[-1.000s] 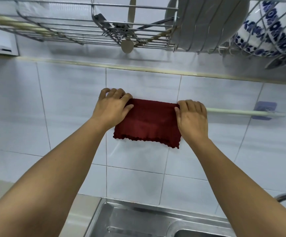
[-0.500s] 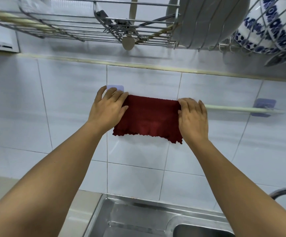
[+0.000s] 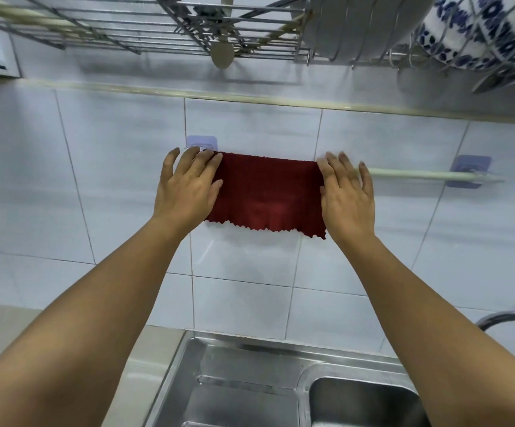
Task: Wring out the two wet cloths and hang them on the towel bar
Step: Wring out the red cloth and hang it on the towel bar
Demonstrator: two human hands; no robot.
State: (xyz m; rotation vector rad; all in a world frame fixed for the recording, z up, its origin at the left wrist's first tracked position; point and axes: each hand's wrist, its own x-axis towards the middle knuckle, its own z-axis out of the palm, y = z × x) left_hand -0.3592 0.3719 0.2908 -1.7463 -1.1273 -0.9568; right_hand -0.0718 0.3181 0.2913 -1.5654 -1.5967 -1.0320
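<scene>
Hands lie flat with fingers spread, left hand (image 3: 188,192) and right hand (image 3: 347,198) pressing each end of a dark red cloth (image 3: 268,195) draped over the wall-mounted towel bar (image 3: 410,174); smoothing outward should level it.

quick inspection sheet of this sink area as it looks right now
surface: steel sink, bare; tiled wall behind
job's things: red cloth draped over towel bar; second cloth not seen
clutter: nothing seen
grippers: left hand and right hand open, flat at the cloth's side edges
cables: nothing seen
surroundings: dish rack overhead with plates; faucet at right
</scene>
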